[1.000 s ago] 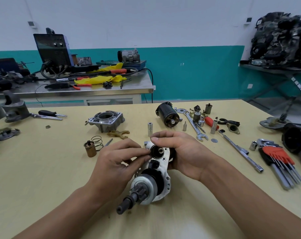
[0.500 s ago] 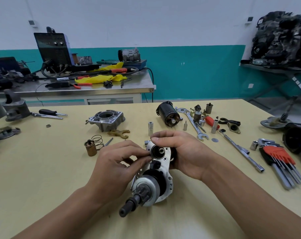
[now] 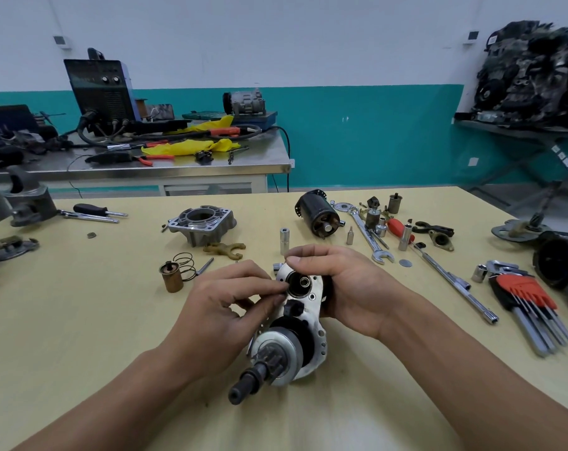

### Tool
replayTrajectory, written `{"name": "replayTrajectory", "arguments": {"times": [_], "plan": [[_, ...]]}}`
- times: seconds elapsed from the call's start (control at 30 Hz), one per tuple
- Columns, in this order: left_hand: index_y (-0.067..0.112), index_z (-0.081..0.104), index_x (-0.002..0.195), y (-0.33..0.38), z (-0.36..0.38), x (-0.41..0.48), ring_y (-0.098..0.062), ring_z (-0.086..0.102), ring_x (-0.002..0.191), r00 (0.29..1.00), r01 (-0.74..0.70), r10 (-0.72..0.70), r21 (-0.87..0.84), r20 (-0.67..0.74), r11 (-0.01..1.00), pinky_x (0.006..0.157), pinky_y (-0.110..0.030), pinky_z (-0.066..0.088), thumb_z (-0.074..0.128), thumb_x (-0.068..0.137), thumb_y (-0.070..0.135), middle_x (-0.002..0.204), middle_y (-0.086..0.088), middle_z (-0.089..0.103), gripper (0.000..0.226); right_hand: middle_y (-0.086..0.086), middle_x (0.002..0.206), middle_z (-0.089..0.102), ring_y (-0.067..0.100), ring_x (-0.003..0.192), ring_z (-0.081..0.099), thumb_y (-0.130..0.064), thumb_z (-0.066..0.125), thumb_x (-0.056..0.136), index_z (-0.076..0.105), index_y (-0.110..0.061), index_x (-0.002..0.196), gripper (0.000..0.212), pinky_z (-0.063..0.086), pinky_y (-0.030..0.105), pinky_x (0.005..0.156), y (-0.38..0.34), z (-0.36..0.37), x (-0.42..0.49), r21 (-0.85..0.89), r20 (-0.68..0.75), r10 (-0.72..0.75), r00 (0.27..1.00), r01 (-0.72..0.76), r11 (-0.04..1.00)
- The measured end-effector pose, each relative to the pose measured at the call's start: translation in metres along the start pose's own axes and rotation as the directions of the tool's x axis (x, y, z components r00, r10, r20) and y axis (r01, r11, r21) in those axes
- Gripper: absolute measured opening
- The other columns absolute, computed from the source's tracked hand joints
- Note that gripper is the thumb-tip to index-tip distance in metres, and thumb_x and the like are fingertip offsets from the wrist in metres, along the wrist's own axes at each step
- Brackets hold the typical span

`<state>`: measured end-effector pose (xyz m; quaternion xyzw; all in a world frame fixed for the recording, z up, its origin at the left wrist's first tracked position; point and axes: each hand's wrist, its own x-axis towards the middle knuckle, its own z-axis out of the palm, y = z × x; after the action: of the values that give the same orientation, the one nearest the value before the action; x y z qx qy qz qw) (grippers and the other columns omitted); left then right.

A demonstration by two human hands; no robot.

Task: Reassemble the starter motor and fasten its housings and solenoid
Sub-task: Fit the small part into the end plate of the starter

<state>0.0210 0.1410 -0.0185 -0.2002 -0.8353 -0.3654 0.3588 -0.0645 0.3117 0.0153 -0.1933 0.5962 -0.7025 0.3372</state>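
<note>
The half-built starter motor [image 3: 313, 304] lies on the yellow surface [image 3: 80, 320] right in front of me, between both grips, its dark splined pinion shaft [image 3: 253, 379] pointing at me. My right grip [image 3: 351, 288] clasps the far end from the right, thumb curled over the top edge of the bright cast-aluminium plate, fingers hidden behind it. My left grip [image 3: 224, 307] pinches the plate's left edge with thumb and forefinger, tips touching the rim of a round black bore with a shiny ring deep inside; whether a small part sits between them I cannot tell. Below the bore sits a small black knob, then the smooth silver drum of the clutch. Well beyond lie a ribbed aluminium nose housing [image 3: 201, 222], a black cylindrical motor body [image 3: 316, 213], a brass-coloured plunger [image 3: 171, 276] and a coiled wire spring [image 3: 185, 263]
</note>
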Motion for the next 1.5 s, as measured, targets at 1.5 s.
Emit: {"name": "replayTrajectory", "arguments": {"times": [1.5], "plan": [[0.012,0.079,0.091,0.0004,0.0053,-0.0024,-0.008,0.065,0.073,0.998,0.014,-0.014,-0.003,-0.069,1.0,0.059,-0.017,0.05,0.073,0.08,0.006,0.08,0.003,0.07,0.014,0.007,0.083,0.071,0.019,0.066,0.066,-0.02,0.077,0.062,0.07,-0.017,0.09,0.029,0.051,0.029,0.058,0.0017,-0.0007,0.0018,0.05,0.017,0.01,1.0,-0.01,0.999]]}}
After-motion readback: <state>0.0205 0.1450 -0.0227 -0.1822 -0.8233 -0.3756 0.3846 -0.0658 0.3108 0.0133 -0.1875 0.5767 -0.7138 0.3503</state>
